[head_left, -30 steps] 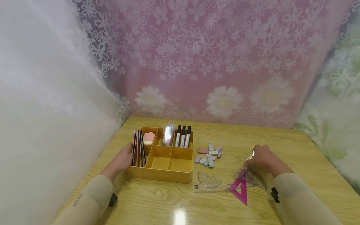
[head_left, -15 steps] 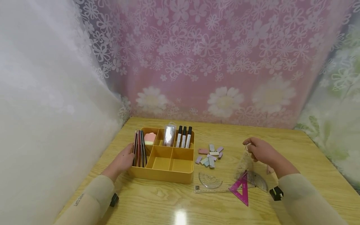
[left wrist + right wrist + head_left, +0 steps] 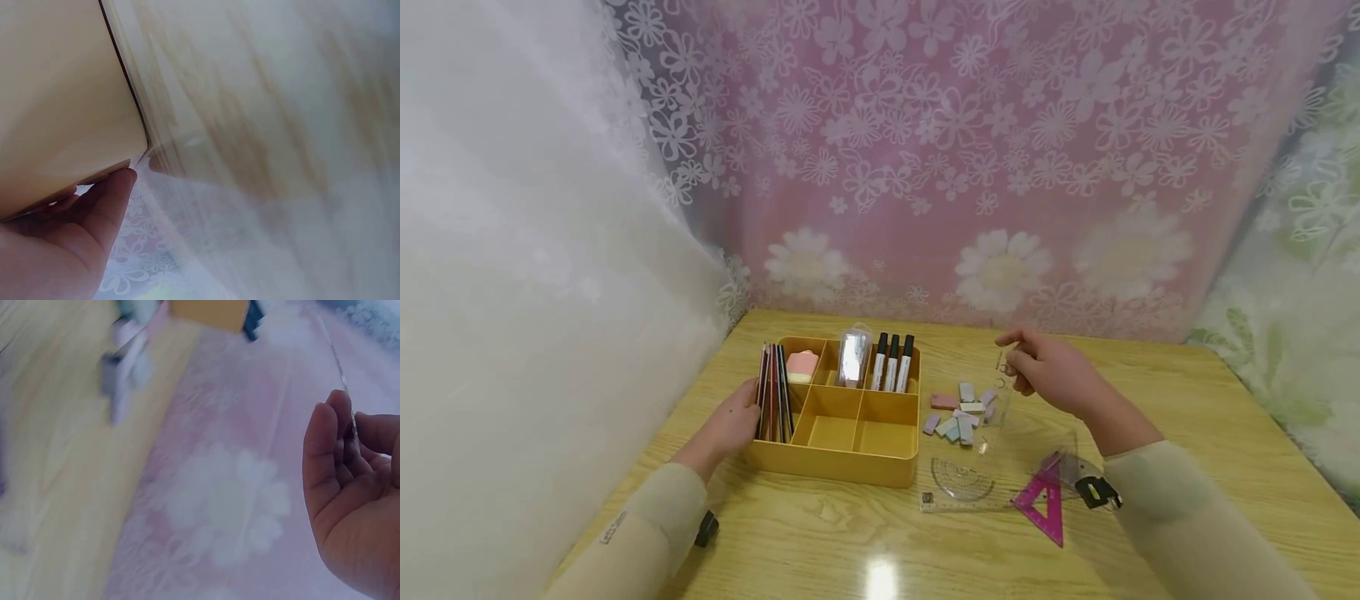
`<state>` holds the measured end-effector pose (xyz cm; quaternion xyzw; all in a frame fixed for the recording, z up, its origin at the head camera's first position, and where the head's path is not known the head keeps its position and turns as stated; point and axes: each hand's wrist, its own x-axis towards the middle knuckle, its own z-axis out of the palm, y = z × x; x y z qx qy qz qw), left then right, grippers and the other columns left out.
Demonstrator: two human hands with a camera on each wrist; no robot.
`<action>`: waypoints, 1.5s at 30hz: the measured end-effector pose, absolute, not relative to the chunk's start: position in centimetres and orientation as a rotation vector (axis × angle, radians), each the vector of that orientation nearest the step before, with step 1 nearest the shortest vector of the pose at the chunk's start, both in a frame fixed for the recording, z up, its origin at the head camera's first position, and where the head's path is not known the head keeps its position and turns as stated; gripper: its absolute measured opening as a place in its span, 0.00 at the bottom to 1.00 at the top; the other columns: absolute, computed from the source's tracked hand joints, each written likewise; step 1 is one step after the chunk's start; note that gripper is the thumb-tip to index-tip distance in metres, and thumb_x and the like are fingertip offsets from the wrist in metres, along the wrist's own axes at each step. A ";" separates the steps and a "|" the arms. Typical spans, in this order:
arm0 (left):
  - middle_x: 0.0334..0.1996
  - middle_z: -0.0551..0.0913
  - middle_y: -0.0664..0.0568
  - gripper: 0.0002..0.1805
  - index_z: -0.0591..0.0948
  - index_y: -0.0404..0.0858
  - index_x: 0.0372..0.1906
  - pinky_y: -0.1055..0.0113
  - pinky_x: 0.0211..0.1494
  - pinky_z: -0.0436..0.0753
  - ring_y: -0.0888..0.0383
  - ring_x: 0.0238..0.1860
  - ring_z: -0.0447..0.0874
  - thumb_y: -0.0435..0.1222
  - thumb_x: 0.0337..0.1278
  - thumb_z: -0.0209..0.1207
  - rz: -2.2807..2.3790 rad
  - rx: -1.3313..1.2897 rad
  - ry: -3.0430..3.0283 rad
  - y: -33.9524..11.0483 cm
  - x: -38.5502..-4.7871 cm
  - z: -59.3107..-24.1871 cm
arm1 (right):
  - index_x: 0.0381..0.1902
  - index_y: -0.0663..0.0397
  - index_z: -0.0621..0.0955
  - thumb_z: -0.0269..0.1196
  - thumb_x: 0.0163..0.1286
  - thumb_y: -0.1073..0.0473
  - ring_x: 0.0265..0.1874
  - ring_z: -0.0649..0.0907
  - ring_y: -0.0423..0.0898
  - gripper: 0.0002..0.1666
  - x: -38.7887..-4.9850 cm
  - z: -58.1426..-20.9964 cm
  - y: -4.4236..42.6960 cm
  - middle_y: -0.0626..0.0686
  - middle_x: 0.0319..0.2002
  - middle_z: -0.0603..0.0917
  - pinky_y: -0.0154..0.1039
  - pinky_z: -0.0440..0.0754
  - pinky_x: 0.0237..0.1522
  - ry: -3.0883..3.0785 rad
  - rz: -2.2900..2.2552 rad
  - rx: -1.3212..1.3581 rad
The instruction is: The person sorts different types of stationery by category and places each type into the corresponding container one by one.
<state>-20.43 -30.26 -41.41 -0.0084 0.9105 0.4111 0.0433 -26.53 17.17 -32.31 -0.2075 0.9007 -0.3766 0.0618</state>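
Note:
My right hand (image 3: pixel 1048 371) pinches the top of a see-through plastic ruler (image 3: pixel 997 421), which hangs down beside the small erasers (image 3: pixel 964 425). In the right wrist view the ruler (image 3: pixel 337 359) appears edge-on between thumb and fingers. At the left, my left hand (image 3: pixel 735 417) rests against the outer side wall of a yellow divided organizer (image 3: pixel 831 467); the left wrist view has its fingers (image 3: pixel 115 197) touching that wall near a corner. Colored pencils (image 3: pixel 772 392), a pink item (image 3: pixel 802 367), a clear case (image 3: pixel 853 358) and black-capped markers (image 3: pixel 892 364) stand in its compartments. Two front compartments hold nothing.
A clear protractor (image 3: pixel 961 479) and a clear ruler lying flat (image 3: pixel 966 502) are in front of the erasers. A magenta set square (image 3: pixel 1042 504) overlaps other clear drawing tools at the right. Floral curtains (image 3: pixel 880 167) enclose the wooden table (image 3: pixel 790 542).
My right hand has lifted the clear ruler from the drawing tools and carried it left, to beside the erasers. The left hand has stayed at the organizer.

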 end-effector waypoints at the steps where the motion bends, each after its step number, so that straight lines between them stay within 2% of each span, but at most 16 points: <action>1: 0.76 0.53 0.28 0.32 0.47 0.27 0.79 0.39 0.76 0.49 0.31 0.76 0.49 0.32 0.75 0.32 1.262 -0.029 2.778 -30.3 -20.4 -41.4 | 0.66 0.54 0.72 0.48 0.84 0.56 0.31 0.82 0.53 0.19 -26.5 -31.9 16.5 0.57 0.38 0.81 0.44 0.84 0.36 2.722 -1.149 -0.639; 8: 0.77 0.52 0.29 0.32 0.45 0.28 0.80 0.39 0.76 0.49 0.32 0.76 0.48 0.34 0.77 0.32 1.236 -0.027 2.777 -30.3 -20.4 -41.3 | 0.63 0.54 0.74 0.51 0.82 0.57 0.31 0.84 0.51 0.17 -26.6 -30.3 12.4 0.58 0.39 0.83 0.44 0.87 0.36 2.657 -1.243 -0.731; 13: 0.76 0.52 0.29 0.32 0.45 0.27 0.80 0.39 0.76 0.48 0.31 0.76 0.48 0.32 0.76 0.31 1.250 -0.009 2.771 -30.2 -20.5 -41.3 | 0.63 0.53 0.74 0.50 0.82 0.58 0.33 0.85 0.52 0.16 -26.4 -29.5 9.9 0.57 0.39 0.83 0.46 0.87 0.37 2.584 -1.295 -0.776; 26: 0.77 0.50 0.30 0.32 0.44 0.28 0.80 0.39 0.76 0.46 0.33 0.77 0.45 0.33 0.76 0.30 1.261 -0.019 2.754 -30.4 -20.4 -41.3 | 0.62 0.52 0.75 0.50 0.83 0.59 0.31 0.85 0.55 0.15 -27.2 -29.3 3.3 0.63 0.39 0.83 0.46 0.87 0.32 2.459 -1.408 -0.815; 29: 0.78 0.50 0.30 0.32 0.44 0.28 0.80 0.39 0.76 0.46 0.33 0.77 0.45 0.33 0.76 0.30 1.257 -0.019 2.753 -30.4 -20.5 -41.4 | 0.62 0.51 0.75 0.50 0.82 0.59 0.31 0.85 0.55 0.15 -27.3 -29.5 1.8 0.61 0.39 0.83 0.48 0.86 0.30 2.453 -1.405 -0.807; 35: 0.78 0.48 0.31 0.32 0.43 0.28 0.80 0.40 0.77 0.46 0.33 0.77 0.44 0.34 0.77 0.30 1.254 -0.045 2.748 -30.6 -20.2 -41.6 | 0.63 0.53 0.75 0.49 0.82 0.61 0.34 0.86 0.56 0.17 -27.1 -30.4 -1.1 0.57 0.42 0.83 0.44 0.86 0.32 2.425 -1.367 -0.828; 38: 0.78 0.49 0.32 0.32 0.44 0.29 0.80 0.40 0.77 0.46 0.34 0.77 0.44 0.34 0.77 0.30 1.255 -0.054 2.750 -30.5 -20.1 -41.6 | 0.62 0.50 0.76 0.50 0.81 0.60 0.36 0.87 0.57 0.16 -26.9 -31.0 -2.2 0.55 0.43 0.83 0.44 0.86 0.30 2.424 -1.330 -0.829; 45: 0.78 0.52 0.33 0.32 0.46 0.32 0.81 0.41 0.77 0.47 0.35 0.77 0.46 0.34 0.77 0.32 1.287 -0.052 2.755 -30.1 -20.5 -41.4 | 0.62 0.49 0.77 0.52 0.81 0.59 0.36 0.88 0.54 0.15 -26.8 -32.1 -3.8 0.56 0.44 0.82 0.49 0.87 0.38 2.423 -1.229 -0.817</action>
